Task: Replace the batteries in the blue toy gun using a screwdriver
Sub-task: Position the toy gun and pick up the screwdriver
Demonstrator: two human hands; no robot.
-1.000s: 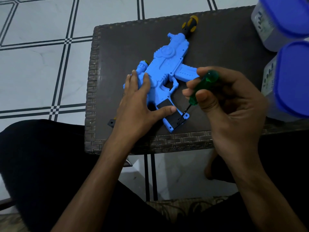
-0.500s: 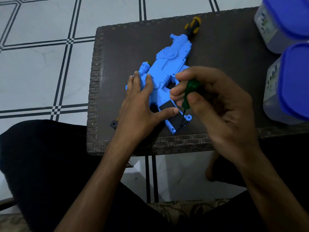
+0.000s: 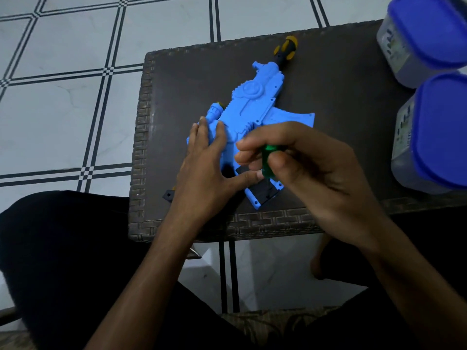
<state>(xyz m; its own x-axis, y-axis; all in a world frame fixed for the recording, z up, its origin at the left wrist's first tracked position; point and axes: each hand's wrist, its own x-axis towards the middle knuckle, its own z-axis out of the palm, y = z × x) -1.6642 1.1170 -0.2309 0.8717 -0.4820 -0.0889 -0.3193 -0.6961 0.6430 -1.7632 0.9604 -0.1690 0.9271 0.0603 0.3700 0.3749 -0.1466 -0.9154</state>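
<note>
The blue toy gun (image 3: pixel 255 102) lies flat on the dark wicker table (image 3: pixel 341 97), barrel pointing away from me. My left hand (image 3: pixel 204 170) rests flat on its body, thumb stretched onto the black panel of the grip (image 3: pixel 265 192). My right hand (image 3: pixel 310 168) grips a green-handled screwdriver (image 3: pixel 269 160) held nearly upright over the grip. The screwdriver's tip is hidden behind my fingers.
A black-and-yellow part (image 3: pixel 285 49) shows just beyond the gun's muzzle. Two clear tubs with blue lids (image 3: pixel 434 31) (image 3: pixel 439 132) stand at the table's right side. A small black piece (image 3: pixel 168 195) lies near the front left edge. Tiled floor (image 3: pixel 63 97) surrounds the table.
My right hand has swung the green screwdriver from a slant to nearly upright over the gun's grip. My left hand stays on the gun.
</note>
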